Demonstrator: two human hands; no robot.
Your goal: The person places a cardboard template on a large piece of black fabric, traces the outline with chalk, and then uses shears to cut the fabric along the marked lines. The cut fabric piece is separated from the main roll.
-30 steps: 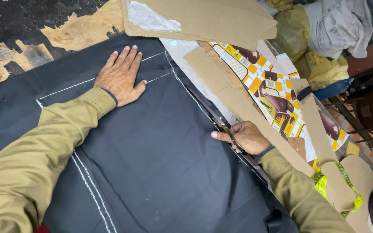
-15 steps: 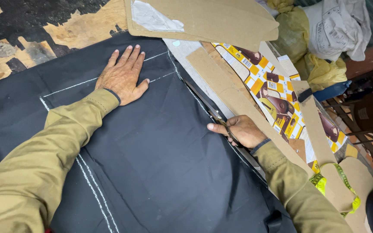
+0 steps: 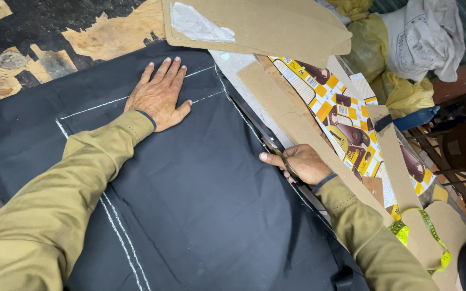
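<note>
Cardboard patterns (image 3: 276, 27), yellow tape measure (image 3: 432, 234), bags (image 3: 405, 48) nearby.

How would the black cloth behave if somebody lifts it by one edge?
The black cloth would probably droop and fold, since it lies flat with soft creases. It likely slides easily: the left hand presses flat on it while the right hand works scissors along its edge.

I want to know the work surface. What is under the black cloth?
Beside the black cloth, a worn wooden table with peeling dark paint shows. The left hand presses the cloth flat, so what lies directly beneath is covered.
</note>
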